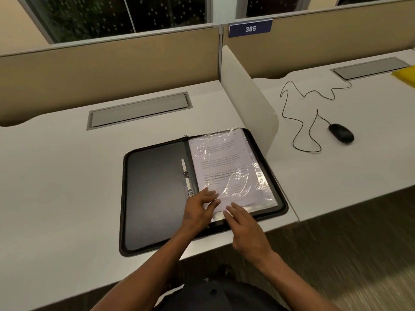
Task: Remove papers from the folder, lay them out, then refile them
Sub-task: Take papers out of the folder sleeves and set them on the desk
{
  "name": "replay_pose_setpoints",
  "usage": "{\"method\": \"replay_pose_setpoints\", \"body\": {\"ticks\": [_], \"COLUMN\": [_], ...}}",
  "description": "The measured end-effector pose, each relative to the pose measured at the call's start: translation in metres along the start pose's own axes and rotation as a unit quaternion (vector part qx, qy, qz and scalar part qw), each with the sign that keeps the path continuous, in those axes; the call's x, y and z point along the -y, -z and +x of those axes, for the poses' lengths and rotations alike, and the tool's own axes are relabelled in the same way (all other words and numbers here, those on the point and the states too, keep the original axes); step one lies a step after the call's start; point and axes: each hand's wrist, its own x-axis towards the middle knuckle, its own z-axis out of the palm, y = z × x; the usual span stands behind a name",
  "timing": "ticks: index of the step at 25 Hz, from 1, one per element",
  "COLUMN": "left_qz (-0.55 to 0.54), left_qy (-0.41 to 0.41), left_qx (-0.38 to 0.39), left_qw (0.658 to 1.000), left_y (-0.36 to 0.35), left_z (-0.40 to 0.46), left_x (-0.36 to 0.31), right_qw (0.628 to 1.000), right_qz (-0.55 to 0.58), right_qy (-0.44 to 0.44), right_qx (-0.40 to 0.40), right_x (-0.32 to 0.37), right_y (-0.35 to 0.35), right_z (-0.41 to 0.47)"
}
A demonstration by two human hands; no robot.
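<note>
A black zip folder (pixel 152 194) lies open on the white desk (pixel 56 176). Its left half is bare; a white ring clip (pixel 186 176) runs down the spine. The right half holds printed papers in crinkled clear plastic sleeves (pixel 226 167). My left hand (pixel 199 209) rests at the lower left corner of the papers, its fingers and thumb on the sheet's near edge. My right hand (pixel 244 227) lies beside it at the bottom edge, fingers straight and touching the paper.
A white divider panel (pixel 244 93) stands just right of the folder. Beyond it on the neighbouring desk lie a black mouse (pixel 341 133) with a looping cable and a yellow item (pixel 406 75) at the far right. A grey cable hatch (pixel 139 111) sits behind the folder.
</note>
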Motion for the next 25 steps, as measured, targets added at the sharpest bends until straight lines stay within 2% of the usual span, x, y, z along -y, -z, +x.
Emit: {"method": "replay_pose_setpoints", "body": {"ticks": [6, 11, 17, 20, 23, 25], "left_qz": [-0.025, -0.015, 0.027, 0.072, 0.182, 0.190], "left_qy": [-0.016, -0.024, -0.045, -0.077, -0.188, -0.195], "left_qx": [-0.010, -0.007, 0.025, 0.047, 0.119, 0.135], "left_qw": [0.999, 1.000, 0.998, 0.993, 0.958, 0.953], "left_y": [0.011, 0.021, 0.026, 0.031, 0.035, 0.033], "left_z": [-0.010, -0.014, -0.021, -0.036, -0.056, -0.075], "left_x": [-0.002, -0.002, -0.003, 0.001, 0.009, 0.012], "right_qw": [0.974, 0.946, 0.954, 0.977, 0.979, 0.981], "right_qz": [-0.148, -0.220, -0.247, -0.165, -0.134, -0.123], "right_qy": [-0.051, -0.043, 0.072, 0.055, 0.034, 0.028], "right_qx": [0.165, 0.232, 0.156, 0.126, 0.151, 0.150], "right_x": [-0.013, -0.022, -0.034, -0.031, -0.028, -0.029], "right_y": [0.008, 0.018, 0.028, 0.033, 0.035, 0.040], "right_z": [0.043, 0.051, 0.022, -0.004, -0.032, -0.045]}}
